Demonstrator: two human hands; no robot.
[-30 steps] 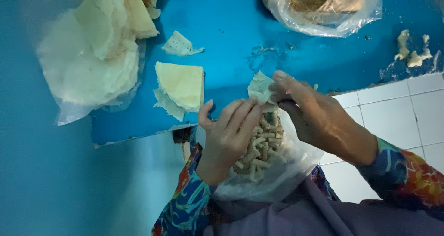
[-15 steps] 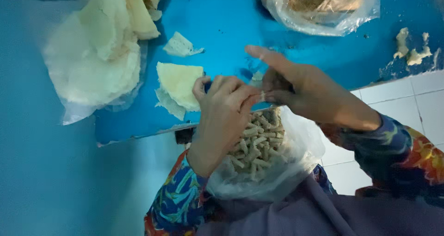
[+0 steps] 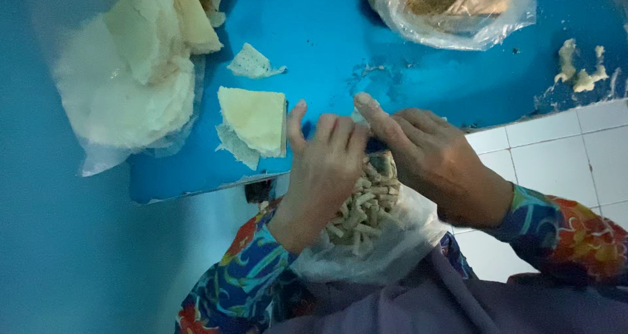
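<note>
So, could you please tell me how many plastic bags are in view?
3: wrapper bag far left, filling bag top, roll bag on the lap under both hands. Others may be hidden.

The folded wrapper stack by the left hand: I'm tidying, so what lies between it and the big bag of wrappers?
In the head view, only bare blue table separates the folded wrapper stack from the big bag of wrappers; a small torn piece lies just above.

Open blue board (image 3: 327,52) beyond wrapper stack (image 3: 254,119)
</note>
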